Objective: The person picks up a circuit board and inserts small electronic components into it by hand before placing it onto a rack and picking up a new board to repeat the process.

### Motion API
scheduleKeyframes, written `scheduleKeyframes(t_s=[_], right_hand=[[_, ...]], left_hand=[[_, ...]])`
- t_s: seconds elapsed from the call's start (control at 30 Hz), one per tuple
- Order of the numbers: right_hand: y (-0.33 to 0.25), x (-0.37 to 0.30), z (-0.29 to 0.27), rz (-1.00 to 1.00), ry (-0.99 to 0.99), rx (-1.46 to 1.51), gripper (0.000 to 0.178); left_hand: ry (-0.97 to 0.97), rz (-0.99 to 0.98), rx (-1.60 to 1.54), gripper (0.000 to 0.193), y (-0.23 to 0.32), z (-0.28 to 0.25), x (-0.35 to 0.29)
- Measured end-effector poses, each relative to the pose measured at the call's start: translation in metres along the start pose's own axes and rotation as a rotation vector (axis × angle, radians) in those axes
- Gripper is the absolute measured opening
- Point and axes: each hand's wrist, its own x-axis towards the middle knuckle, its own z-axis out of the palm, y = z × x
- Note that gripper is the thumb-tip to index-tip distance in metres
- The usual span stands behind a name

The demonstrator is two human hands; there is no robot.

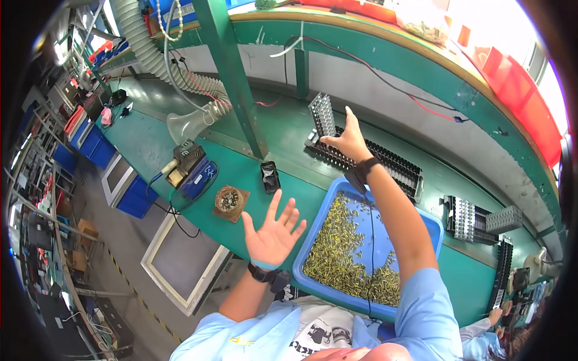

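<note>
My left hand (271,237) is raised over the near table edge, palm up and fingers spread, holding nothing. It is nearest to a small black object (270,177) and a round container of grey material (229,199) on a brown square base. My right hand (352,143) reaches over the bench with thumb and fingers apart, beside an upright perforated metal piece (322,114). That piece stands at the left end of a long black slotted rack (394,171); whether my fingers touch it I cannot tell. Under my right forearm lies a blue tray (366,227) of many small yellowish-and-silver parts (328,240).
A soldering station (195,174) stands left on the green bench, near a funnel-ended hose (188,125). A green post (232,78) rises behind. Another rack (463,218) with metal pieces lies right. Another person's hands (497,316) show at lower right. Red bins (518,96) line the shelf.
</note>
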Motion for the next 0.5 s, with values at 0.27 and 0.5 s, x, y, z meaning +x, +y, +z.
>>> scheduleKeyframes(t_s=[0.27, 0.5], right_hand=[[0.02, 0.03, 0.028, 0.162, -0.109, 0.02, 0.108], [0.032, 0.033, 0.031, -0.044, -0.055, -0.129, 0.096]], left_hand=[[0.134, 0.136, 0.064, 0.092, 0.027, -0.019, -0.045], [0.086, 0.065, 0.088, 0.091, 0.014, -0.027, -0.049]])
